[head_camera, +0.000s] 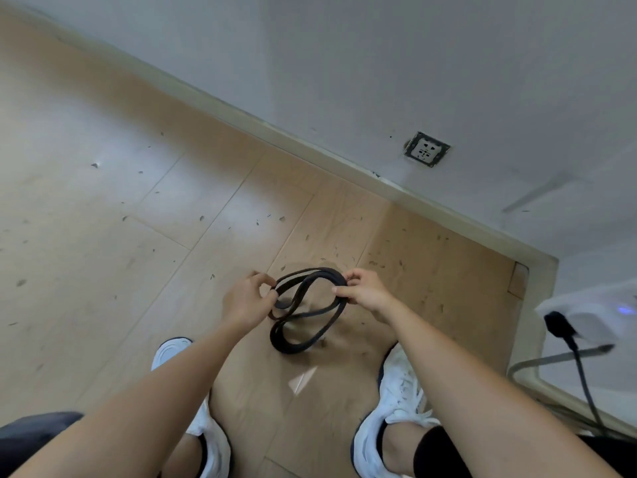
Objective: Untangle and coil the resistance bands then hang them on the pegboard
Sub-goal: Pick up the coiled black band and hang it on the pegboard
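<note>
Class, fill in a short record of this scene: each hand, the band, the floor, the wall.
left hand: pinches the resistance band at its left side
right hand: pinches its right side
resistance band: black, in overlapping loops, hanging between the hands
floor: pale wood, speckled with bits
wall: one socket
pegboard: not in view

Pale wood-plank floor [103, 201], meeting a baseboard [310, 147] along its far edge. Small dark flecks [201, 218] are scattered across the planks. A white left sneaker [170, 351] and a white right sneaker [400, 408] stand on it, well apart.
</note>
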A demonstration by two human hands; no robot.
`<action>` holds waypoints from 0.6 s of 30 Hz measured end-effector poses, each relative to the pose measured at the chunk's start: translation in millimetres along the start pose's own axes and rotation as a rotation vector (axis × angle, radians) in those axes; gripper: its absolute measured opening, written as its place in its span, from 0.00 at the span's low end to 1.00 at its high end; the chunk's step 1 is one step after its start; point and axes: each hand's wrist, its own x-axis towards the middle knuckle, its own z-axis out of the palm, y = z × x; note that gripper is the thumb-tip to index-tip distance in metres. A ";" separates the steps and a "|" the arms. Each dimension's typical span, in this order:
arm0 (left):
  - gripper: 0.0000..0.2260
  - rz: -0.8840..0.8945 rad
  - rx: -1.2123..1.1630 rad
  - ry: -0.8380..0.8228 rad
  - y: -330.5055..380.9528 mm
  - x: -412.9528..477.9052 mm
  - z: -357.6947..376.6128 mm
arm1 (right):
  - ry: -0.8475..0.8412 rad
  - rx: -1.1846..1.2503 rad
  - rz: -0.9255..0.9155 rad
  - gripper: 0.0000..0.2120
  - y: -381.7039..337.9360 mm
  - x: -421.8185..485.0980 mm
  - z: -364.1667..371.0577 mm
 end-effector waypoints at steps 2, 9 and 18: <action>0.10 0.075 -0.093 0.022 18.5 2.4 -13.6 | -0.045 -0.051 -0.079 0.10 -27.6 -10.6 -4.2; 0.32 0.350 -0.106 -0.197 89.6 -2.1 -57.4 | -0.148 -0.387 -0.318 0.09 -112.2 -59.7 -27.9; 0.07 0.604 -0.182 -0.249 168.2 -34.7 -107.2 | -0.080 -0.542 -0.512 0.12 -180.6 -135.1 -89.6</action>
